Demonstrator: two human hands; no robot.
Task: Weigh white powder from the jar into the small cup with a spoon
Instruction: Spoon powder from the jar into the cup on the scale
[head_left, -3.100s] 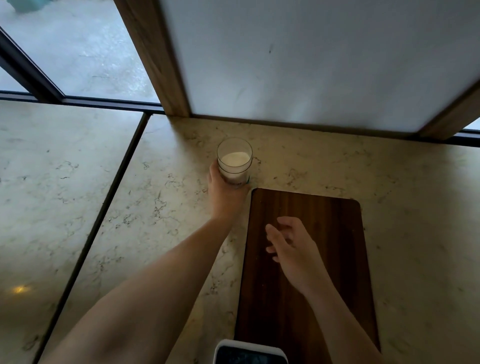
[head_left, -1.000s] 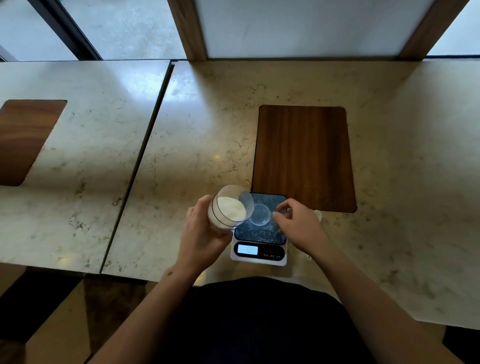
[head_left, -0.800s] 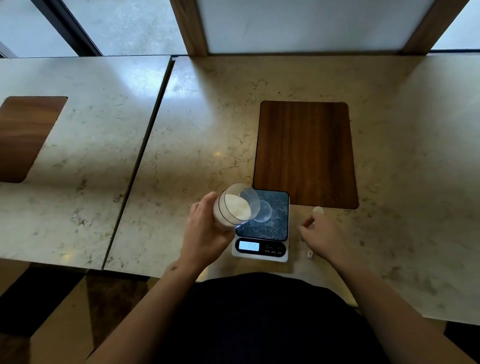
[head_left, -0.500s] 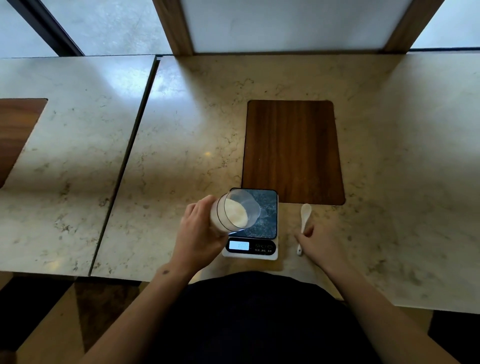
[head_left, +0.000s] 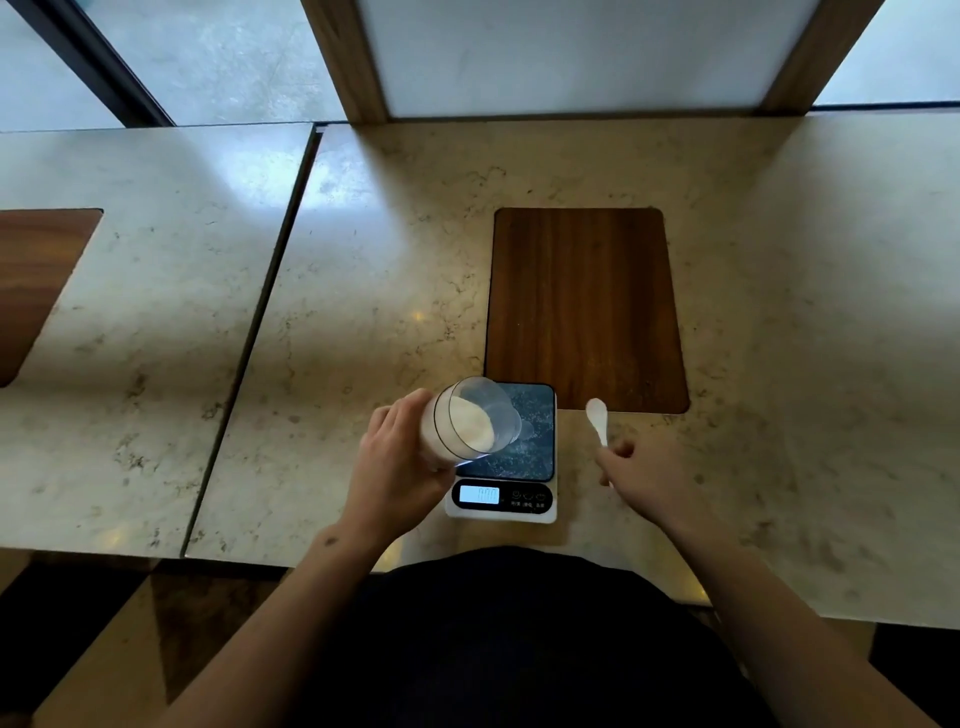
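Clamped round the tilted clear jar (head_left: 470, 427), our left hand (head_left: 397, 467) held steady; our right hand (head_left: 647, 480) had closed on the white plastic spoon (head_left: 597, 422).

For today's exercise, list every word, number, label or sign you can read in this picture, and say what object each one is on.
Scale display: lit digits, too blurred to read for certain.
Labels under the scale buttons: tiny characters, too small to read.
Jar, spoon, wooden board: no text visible.

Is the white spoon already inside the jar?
No, the spoon lies on the counter right of the scale, under the right hand, while the left hand holds the tilted jar.
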